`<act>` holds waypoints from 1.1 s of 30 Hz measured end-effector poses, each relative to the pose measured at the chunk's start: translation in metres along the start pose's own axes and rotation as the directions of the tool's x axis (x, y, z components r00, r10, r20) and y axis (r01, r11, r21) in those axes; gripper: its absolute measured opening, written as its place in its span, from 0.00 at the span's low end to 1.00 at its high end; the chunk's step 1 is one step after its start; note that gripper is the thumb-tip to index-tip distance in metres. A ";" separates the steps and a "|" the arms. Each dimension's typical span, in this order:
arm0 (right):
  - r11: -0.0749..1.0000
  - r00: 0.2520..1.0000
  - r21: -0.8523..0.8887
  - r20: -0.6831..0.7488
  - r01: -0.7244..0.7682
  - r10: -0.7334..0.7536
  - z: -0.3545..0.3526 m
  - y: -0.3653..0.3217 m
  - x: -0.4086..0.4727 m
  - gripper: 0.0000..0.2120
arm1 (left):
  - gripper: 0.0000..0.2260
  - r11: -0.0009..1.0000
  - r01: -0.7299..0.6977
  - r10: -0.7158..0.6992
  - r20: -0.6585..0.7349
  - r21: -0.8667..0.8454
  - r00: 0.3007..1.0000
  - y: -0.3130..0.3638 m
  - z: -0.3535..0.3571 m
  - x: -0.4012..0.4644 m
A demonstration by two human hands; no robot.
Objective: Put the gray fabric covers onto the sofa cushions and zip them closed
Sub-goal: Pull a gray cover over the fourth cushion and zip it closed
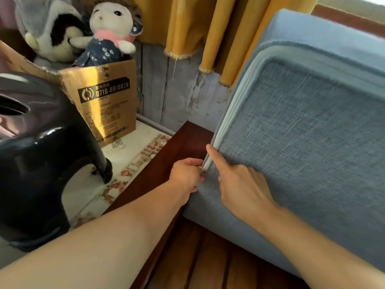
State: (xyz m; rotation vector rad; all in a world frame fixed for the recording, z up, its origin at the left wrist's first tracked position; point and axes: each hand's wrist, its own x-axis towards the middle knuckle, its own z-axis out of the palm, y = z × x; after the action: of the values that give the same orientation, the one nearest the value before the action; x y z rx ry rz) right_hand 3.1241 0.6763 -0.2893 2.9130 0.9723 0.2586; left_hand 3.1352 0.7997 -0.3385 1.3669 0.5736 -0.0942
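Against the dark wooden sofa frame (183,140), the gray-covered cushion (302,142) is standing on edge, its open seam showing pale lining. The left hand (186,176) is pinching at the seam's lower end, seemingly the zipper pull; the right hand (239,184) is pressing flat-fingered beside it. Soft, yielding fabric likely wants holding taut near the seam

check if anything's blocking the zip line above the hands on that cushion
Nothing visible blocks it. The left hand pinches the seam at the cushion's edge, the right hand presses the cover beside it, and the pale open edge above runs clear up to the corner.
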 end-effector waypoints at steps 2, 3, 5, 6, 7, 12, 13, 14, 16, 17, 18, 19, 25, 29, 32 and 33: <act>1.000 0.998 -0.007 -0.056 -0.016 0.016 -0.010 -0.007 -0.002 0.37 | 0.13 0.998 -0.065 0.064 0.052 0.011 0.997 0.009 0.000 -0.017; 1.000 0.996 -0.014 -0.089 -0.024 0.023 -0.019 -0.012 -0.005 0.37 | 0.12 0.993 -0.114 0.112 0.066 0.030 0.991 0.016 0.000 -0.026; 0.999 0.972 0.017 -0.228 -0.048 0.051 -0.038 -0.016 -0.012 0.34 | 0.11 0.969 -0.233 0.228 0.065 0.085 0.972 0.027 0.001 -0.041; 0.999 0.949 0.028 -0.313 -0.031 0.038 -0.048 -0.016 -0.016 0.32 | 0.12 0.947 -0.293 0.286 0.069 0.133 0.956 0.034 0.002 -0.048; 1.000 0.917 0.015 -0.398 -0.009 0.014 -0.058 -0.013 -0.020 0.29 | 0.14 0.919 -0.347 0.338 0.079 0.186 0.938 0.042 0.003 -0.055; 0.992 0.751 -0.003 -0.653 -0.125 0.093 -0.121 0.026 -0.052 0.28 | 0.31 0.618 -0.605 0.683 0.038 0.501 0.730 0.097 0.021 -0.102; 0.986 0.743 0.003 -0.657 -0.169 0.130 -0.130 0.039 -0.059 0.31 | 0.35 0.519 -0.648 0.763 0.038 0.558 0.645 0.107 0.026 -0.113; 0.977 0.748 0.010 -0.641 -0.215 0.171 -0.139 0.054 -0.067 0.33 | 0.38 0.393 -0.684 0.834 0.075 0.614 0.546 0.118 0.033 -0.122; 0.950 0.788 0.009 -0.556 -0.312 0.264 -0.151 0.087 -0.082 0.41 | 0.40 0.099 -0.684 0.893 0.238 0.723 0.381 0.131 0.051 -0.129; 0.936 0.809 0.006 -0.500 -0.353 0.308 -0.154 0.102 -0.089 0.43 | 0.40 -0.040 -0.658 0.867 0.353 0.752 0.351 0.135 0.060 -0.133; 0.917 0.819 0.000 -0.450 -0.398 0.356 -0.156 0.118 -0.097 0.45 | 0.42 -0.158 -0.638 0.807 0.471 0.754 0.357 0.140 0.072 -0.138; 0.895 0.821 -0.012 -0.404 -0.447 0.404 -0.158 0.132 -0.107 0.47 | 0.43 -0.257 -0.620 0.734 0.567 0.742 0.374 0.142 0.086 -0.145; 0.753 0.728 0.012 -0.244 -0.658 0.641 -0.172 0.188 -0.160 0.55 | 0.42 -0.398 -0.611 0.541 0.713 0.684 0.445 0.136 0.169 -0.171; 0.784 0.767 -0.015 -0.221 -0.620 0.602 -0.171 0.199 -0.184 0.51 | 0.44 -0.396 -0.568 0.587 0.675 0.721 0.447 0.117 0.201 -0.182; 0.791 0.769 0.006 -0.234 -0.611 0.595 -0.166 0.193 -0.191 0.49 | 0.45 -0.399 -0.528 0.615 0.646 0.750 0.453 0.105 0.209 -0.189; 0.792 0.767 0.011 -0.240 -0.611 0.595 -0.165 0.191 -0.193 0.49 | 0.45 -0.405 -0.515 0.625 0.640 0.756 0.447 0.103 0.209 -0.190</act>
State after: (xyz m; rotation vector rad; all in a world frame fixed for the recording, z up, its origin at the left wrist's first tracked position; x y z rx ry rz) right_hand 3.0558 0.4085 -0.1332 3.0788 -0.0204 0.6581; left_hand 3.0811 0.5766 -0.1446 3.0032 -0.5675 0.6834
